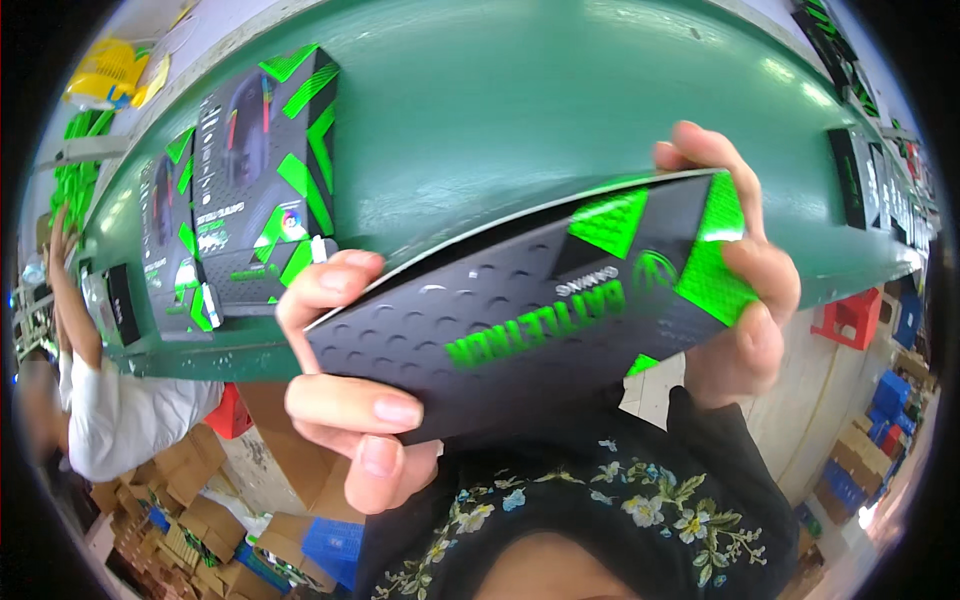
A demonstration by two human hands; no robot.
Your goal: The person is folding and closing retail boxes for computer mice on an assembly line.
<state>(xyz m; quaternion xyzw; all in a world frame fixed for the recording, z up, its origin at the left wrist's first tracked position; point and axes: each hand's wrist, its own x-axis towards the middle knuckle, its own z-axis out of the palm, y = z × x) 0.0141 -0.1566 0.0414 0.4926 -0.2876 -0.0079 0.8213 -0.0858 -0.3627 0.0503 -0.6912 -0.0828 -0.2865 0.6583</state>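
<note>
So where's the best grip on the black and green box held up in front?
Probably by its two short ends, coming in from either side, as the left hand and right hand do now: the black and green box is long, flat and held level.

My box hides both palms and the belt behind it; the boxes far right are too small to read.

Green tabletop: two black-and-green product boxes lie side by side at the left end. More black boxes line the right edge.
</note>
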